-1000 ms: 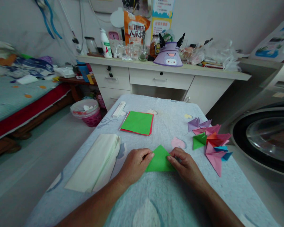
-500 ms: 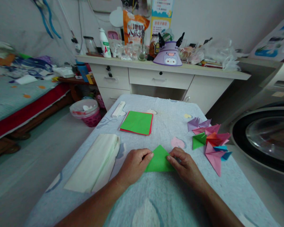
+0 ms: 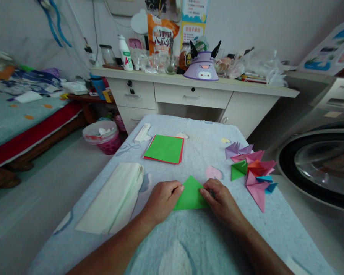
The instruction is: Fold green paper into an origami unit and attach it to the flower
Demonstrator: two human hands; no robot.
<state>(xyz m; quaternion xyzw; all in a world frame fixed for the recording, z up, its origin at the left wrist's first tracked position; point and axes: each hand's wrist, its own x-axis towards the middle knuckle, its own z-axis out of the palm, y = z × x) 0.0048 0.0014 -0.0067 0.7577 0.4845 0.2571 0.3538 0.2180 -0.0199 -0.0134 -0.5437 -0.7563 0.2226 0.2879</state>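
Observation:
Between my hands is a green sheet of origami paper, folded to a triangle with its peak pointing away from me. My left hand pinches its left slope between thumb and fingers. On the right slope, my right hand holds it the same way, thumb on top. The lower corners are partly hidden by my hands. Farther off lies a stack of square paper, green on top with red edges showing below. To the right sit several folded paper shapes in purple, pink, green, orange and blue.
A patterned cloth covers the table. A folded whitish paper or cloth packet lies left of my arm, and a small white box at the far left. Beyond stand a white desk, a pink bin and a washing machine.
My hands keep the same pinch on the green paper, which looks nearly unchanged. The whole view has shifted slightly.

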